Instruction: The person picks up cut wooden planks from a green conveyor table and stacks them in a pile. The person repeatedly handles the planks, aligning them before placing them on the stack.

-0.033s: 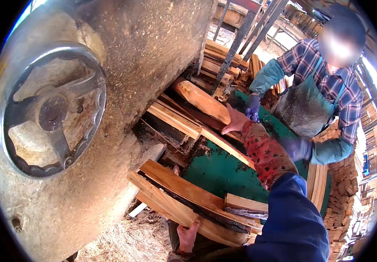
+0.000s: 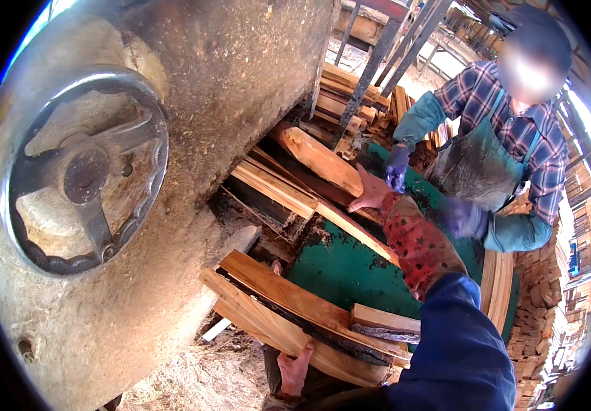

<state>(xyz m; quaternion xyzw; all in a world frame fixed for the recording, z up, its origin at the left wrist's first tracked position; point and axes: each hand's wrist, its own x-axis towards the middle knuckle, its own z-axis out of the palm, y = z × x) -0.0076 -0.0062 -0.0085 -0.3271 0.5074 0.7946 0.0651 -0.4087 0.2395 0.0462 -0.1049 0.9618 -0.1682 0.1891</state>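
Note:
My left hand (image 2: 295, 370) grips the lower edge of a curved-looking wooden board (image 2: 261, 307), thumb over its side. Against that board lies another wooden board (image 2: 288, 293) with a dark bark edge. My right arm, in a blue sleeve and a red patterned cuff (image 2: 408, 236), reaches across a green table (image 2: 340, 274). At its end my right hand (image 2: 373, 190) is wrapped round the near end of a rounded wood slab (image 2: 319, 161). The slab's far end lies beside the big machine housing. Some of my right fingers are hidden behind the slab.
A handwheel (image 2: 84, 177) sits on the rusty machine housing (image 2: 220, 75) at left. Sawn strips (image 2: 275, 188) lie alongside the slab. Across the table stands a co-worker in an apron (image 2: 477, 171), gloved hands (image 2: 397, 168) near my right hand. Stacked wood (image 2: 538, 308) fills the right.
The co-worker's gloved hands have shifted slightly. My own hands and the wood in them stay practically where they were.

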